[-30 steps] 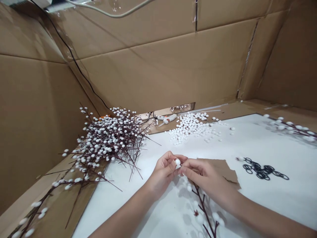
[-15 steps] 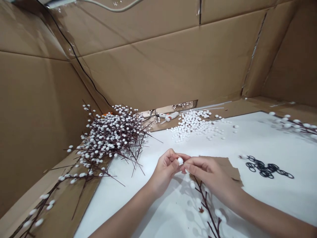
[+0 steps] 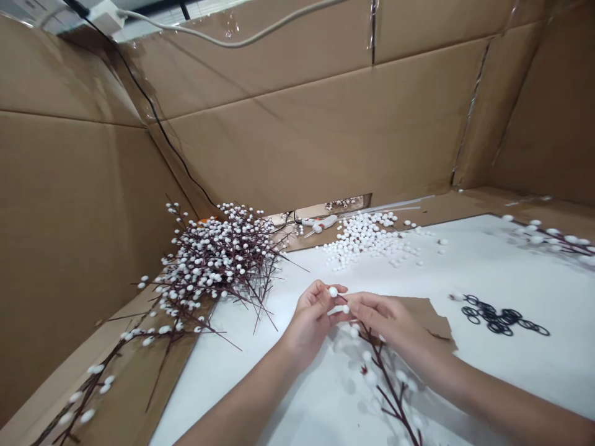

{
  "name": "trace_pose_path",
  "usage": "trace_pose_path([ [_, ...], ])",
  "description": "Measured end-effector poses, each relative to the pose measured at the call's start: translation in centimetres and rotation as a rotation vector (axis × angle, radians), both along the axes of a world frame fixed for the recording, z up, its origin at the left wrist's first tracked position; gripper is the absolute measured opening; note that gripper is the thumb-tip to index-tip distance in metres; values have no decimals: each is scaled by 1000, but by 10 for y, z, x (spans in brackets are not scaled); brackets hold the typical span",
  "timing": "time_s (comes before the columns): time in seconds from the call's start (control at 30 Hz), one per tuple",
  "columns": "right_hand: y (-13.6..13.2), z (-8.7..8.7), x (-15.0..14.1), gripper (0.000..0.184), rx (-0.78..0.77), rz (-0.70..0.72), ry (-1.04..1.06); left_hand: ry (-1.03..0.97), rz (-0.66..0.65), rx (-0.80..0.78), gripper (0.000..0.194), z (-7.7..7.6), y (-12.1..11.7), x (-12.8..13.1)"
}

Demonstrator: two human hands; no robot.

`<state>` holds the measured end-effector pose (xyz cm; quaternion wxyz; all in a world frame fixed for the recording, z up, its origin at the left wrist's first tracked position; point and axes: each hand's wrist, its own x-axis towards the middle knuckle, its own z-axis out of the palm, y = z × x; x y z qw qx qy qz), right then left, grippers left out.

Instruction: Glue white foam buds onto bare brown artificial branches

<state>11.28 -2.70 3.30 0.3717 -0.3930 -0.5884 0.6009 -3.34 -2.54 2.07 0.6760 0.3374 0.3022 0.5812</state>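
My left hand [image 3: 312, 313] pinches a white berry [image 3: 333, 292] at the tip of a berry branch [image 3: 387, 378]. The fingers of my right hand [image 3: 379, 313] are closed round the upper stem of that branch, just to the right of the berry. From there the dark brown branch runs down toward me, bearing more white berries on its twigs. A second white berry [image 3: 346, 309] shows between the two hands. Part of the stem is hidden by my right fingers.
A heap of berry branches [image 3: 223, 248] lies at left. Loose white berries [image 3: 365, 234] are spread at the back beside a glue gun [image 3: 320, 223]. Black rings [image 3: 502, 316] lie at right, and a cardboard piece [image 3: 427, 322] is behind my right hand. Cardboard walls [image 3: 297, 124] enclose the table.
The view has tilted slightly upward. The pinched berry sits a little higher and further left, and a bit of stem shows beside it. Both hands keep hold of the branch.
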Motion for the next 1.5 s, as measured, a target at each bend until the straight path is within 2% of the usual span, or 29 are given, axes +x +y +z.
trace_pose_path([
  [0.1, -1, -2, -2, 38, -181, 21, 134, -42, 53, -28, 20, -1, 5, -7],
  [0.2, -4, -3, -2, 29, -335, 114, 243, -84, 110, -71, 15, -3, 11, -14],
  [0.33, -9, -1, -2, 16, -488, 236, 279, -127, 200, -150, 9, -4, 16, -20],
  [0.57, -12, -1, -3, 31, -513, 243, 184, -143, 313, -247, 15, 4, 17, -24],
  [0.77, -8, -6, 2, 10, -479, 521, 192, -107, 305, -231, 12, 5, 16, -28],
  [0.87, -5, -9, 3, 12, -457, 558, 172, -96, 296, -214, 14, 4, 17, -29],
  [1.0, -4, -6, 4, 30, -379, 495, 129, -87, 304, -178, 20, 1, 19, -30],
  [1.13, -3, 11, 27, 36, -128, 379, 60, -70, 275, -159, 30, -1, 21, -31],
  [1.27, 3, 40, 92, 40, 124, 28, -230, -50, 237, -159, 29, -1, 21, -33],
  [1.43, 18, 85, 200, 39, 208, -273, -436, -47, 211, -164, 30, -1, 19, -33],
  [1.5, 23, 96, 236, 39, 227, -363, -553, -51, 208, -164, 30, -1, 17, -33],
])
